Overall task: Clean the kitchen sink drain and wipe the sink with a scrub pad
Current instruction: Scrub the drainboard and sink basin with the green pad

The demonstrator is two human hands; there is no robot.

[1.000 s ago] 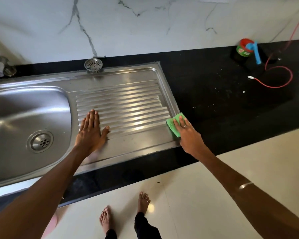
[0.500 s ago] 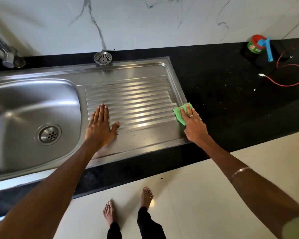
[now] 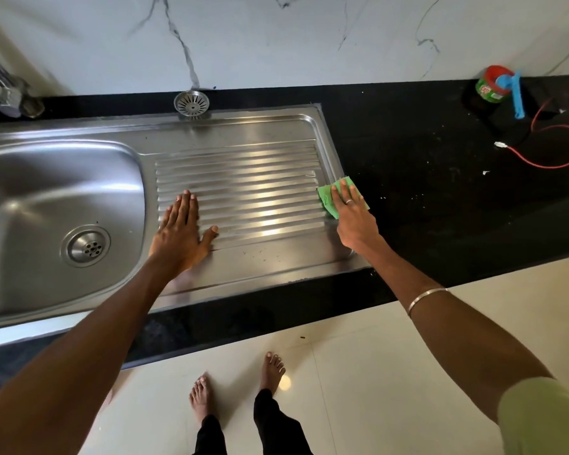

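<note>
Green scrub pad [image 3: 326, 198] sitting on the right edge of the sink [image 3: 243, 133], half on the ridged drainboard and half on the black counter [image 3: 440, 208], pinned flat under the right hand [image 3: 353, 215] with fingers spread. Left hand [image 3: 181, 231] also flat and open on the ridges, just right of the bowl and its drain [image 3: 86, 246]. Loose strainer [image 3: 191, 103] behind the sink, green jar [image 3: 490, 88] and red wire [image 3: 552, 149] way off right.

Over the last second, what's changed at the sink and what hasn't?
The right hand has slid the green scrub pad a little farther back along the drainboard's right edge, still pressed flat on it. Nothing was picked up or released. The left hand stays flat on the drainboard; the loose strainer hasn't moved.
</note>
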